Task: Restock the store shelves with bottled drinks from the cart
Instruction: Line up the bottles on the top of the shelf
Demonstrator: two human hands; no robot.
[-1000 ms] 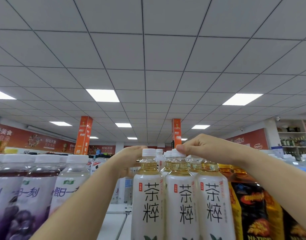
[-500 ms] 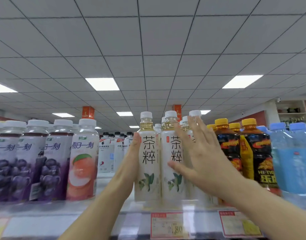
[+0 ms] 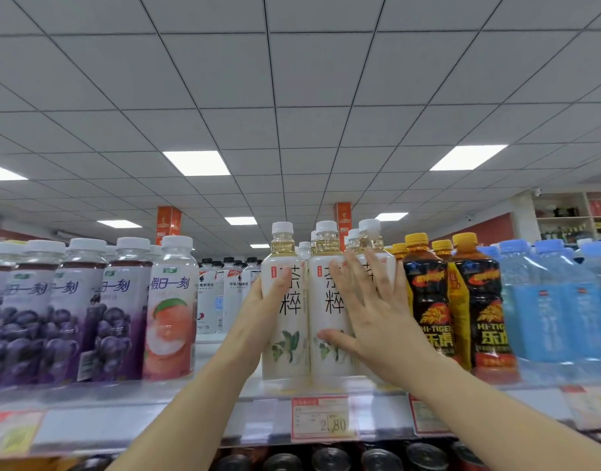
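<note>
Three white tea bottles with black characters stand in the front row on the top shelf (image 3: 156, 426). My left hand (image 3: 258, 311) holds the left tea bottle (image 3: 287, 338) from its left side, thumb lying on the front of the label; its fingers are hidden behind. My right hand (image 3: 374, 311) lies flat with straight, spread fingers against the fronts of the middle tea bottle (image 3: 328, 260) and the right tea bottle (image 3: 370, 239). More tea bottles stand behind them. No cart is in view.
Purple grape drink bottles (image 3: 64, 317) and a peach one (image 3: 170, 311) stand to the left. Black and yellow Hi-Tiger bottles (image 3: 428, 300) and blue water bottles (image 3: 544, 307) stand close on the right. A price tag (image 3: 323, 419) hangs on the shelf edge, with dark cans (image 3: 329, 458) below.
Both hands came down from the bottle caps to the bottle bodies. The right hand opened flat against the labels, and the left thumb came round onto the left bottle's front.
</note>
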